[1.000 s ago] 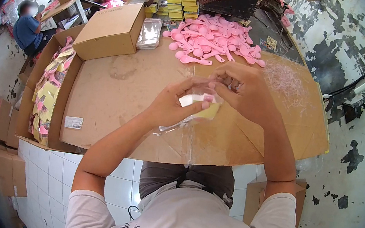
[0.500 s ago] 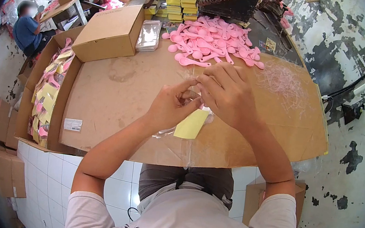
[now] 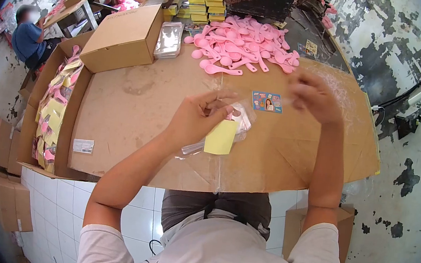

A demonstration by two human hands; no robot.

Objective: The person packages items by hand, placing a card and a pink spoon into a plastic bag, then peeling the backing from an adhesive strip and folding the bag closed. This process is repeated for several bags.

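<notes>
My left hand (image 3: 199,117) is closed on a small plastic packet with a yellow card (image 3: 221,137) hanging below the fingers. A bit of pink shows at the fingertips. Beneath that hand, clear plastic bags (image 3: 243,121) lie on the cardboard. My right hand (image 3: 315,98) is raised at the right, its fingers bent and smeared by motion. A pale, thin streak shows beside its fingertips, too blurred to name. Between the hands lies a colourful printed card (image 3: 267,102). The heap of clear plastic strips (image 3: 338,94) is partly behind my right hand.
Pink spoons (image 3: 242,43) are piled at the back. Stacks of cards (image 3: 205,2), a pack of clear bags (image 3: 169,41) and a closed carton (image 3: 122,36) stand behind. An open box (image 3: 80,115) of filled packets is at left. Another person (image 3: 30,38) sits far left.
My right hand has moved away from my left, to the right towards the strips, uncovering the printed card. My left hand keeps the packet, and its yellow card hangs straighter.
</notes>
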